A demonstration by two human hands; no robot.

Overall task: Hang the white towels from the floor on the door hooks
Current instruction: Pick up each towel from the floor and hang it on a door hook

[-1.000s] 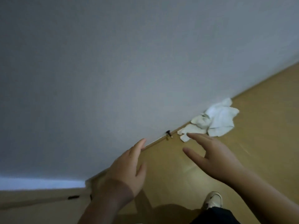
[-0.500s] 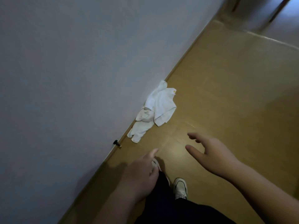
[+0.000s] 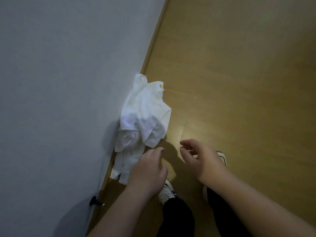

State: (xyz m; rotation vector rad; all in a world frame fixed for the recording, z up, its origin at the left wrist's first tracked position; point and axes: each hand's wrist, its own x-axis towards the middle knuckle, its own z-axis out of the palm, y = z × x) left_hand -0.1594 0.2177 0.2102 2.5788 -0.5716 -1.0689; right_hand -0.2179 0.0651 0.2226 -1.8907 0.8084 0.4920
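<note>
A crumpled heap of white towels [image 3: 145,115] lies on the wooden floor [image 3: 239,82], pressed against the foot of the pale grey door [image 3: 59,82]. One corner of the heap carries a small yellow mark. My left hand [image 3: 147,170] hovers over the near end of the heap with fingers loosely spread and nothing in it. My right hand [image 3: 201,159] hangs to the right of the towels over bare floor, fingers curled and apart, holding nothing. No door hooks are in view.
A small black door stop [image 3: 94,201] sticks out of the door near the floor at lower left. My shoes [image 3: 166,192] and dark trouser legs [image 3: 177,218] stand just below my hands. Open wooden floor stretches away to the right.
The view has swung down and closed in on the towels. Both hands have dropped toward the heap, and my left hand now overlaps its near end.
</note>
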